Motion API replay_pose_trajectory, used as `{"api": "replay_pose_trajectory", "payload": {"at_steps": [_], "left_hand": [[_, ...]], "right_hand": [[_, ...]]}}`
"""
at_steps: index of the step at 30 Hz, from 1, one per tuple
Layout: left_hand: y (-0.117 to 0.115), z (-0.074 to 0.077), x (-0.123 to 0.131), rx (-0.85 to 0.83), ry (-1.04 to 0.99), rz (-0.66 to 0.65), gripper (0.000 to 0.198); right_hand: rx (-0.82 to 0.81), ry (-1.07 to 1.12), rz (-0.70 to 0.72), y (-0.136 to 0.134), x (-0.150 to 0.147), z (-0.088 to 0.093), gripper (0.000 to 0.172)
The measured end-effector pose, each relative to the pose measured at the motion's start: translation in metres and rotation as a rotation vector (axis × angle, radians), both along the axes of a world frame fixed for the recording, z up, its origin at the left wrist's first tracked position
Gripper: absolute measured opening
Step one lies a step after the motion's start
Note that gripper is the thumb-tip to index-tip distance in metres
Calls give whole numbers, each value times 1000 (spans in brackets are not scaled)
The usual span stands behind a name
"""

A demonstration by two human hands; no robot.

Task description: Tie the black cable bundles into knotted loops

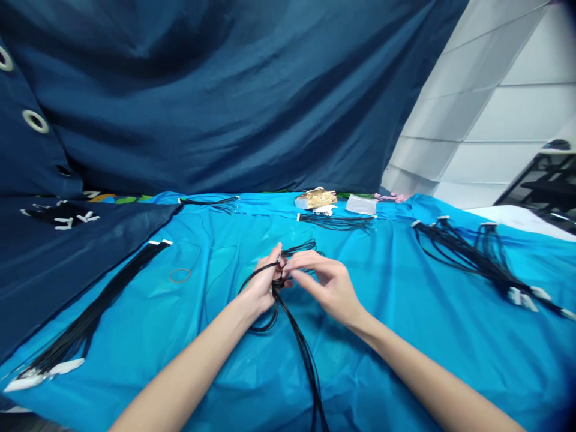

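Note:
A bundle of thin black cables (299, 336) runs up from the bottom edge of the view to my hands. My left hand (265, 279) is closed around it, with one loop curving out past the wrist and loose ends sticking out beyond the fingers. My right hand (326, 279) pinches at the bundle from the right, its thumb and forefinger close together beside the left fingertips. What exactly lies between those two fingers is too small to make out. Both hands are just above a blue cloth (378, 366).
Black cable bundles with white connectors lie at the left (105, 300), right (481, 255) and back (335, 222). A gold packet (317, 198) and a clear bag (361, 204) sit at the back. An orange rubber band (180, 276) lies left. A dark blue curtain (216, 96) hangs behind.

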State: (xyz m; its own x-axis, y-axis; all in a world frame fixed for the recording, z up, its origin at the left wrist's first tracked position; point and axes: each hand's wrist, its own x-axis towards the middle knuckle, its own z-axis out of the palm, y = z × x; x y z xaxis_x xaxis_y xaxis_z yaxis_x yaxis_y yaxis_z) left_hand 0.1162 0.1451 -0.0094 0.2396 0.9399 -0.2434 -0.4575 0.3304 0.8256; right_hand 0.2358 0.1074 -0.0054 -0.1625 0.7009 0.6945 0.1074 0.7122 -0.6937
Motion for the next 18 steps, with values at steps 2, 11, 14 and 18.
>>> {"api": "replay_pose_trajectory", "payload": {"at_steps": [2,11,14,18], "left_hand": [[-2,3,0,-7,10,0,34],[-5,0,2,124,59,88,38],[-6,0,3,182,50,125,42],[-8,2,7,252,48,194,48]], "right_hand": [[-263,295,75,3,5,7,10],[145,225,-547,8,34,18,13],[336,-156,-568,2,23,12,5],[338,-354,-542,-1,7,3,16]]}}
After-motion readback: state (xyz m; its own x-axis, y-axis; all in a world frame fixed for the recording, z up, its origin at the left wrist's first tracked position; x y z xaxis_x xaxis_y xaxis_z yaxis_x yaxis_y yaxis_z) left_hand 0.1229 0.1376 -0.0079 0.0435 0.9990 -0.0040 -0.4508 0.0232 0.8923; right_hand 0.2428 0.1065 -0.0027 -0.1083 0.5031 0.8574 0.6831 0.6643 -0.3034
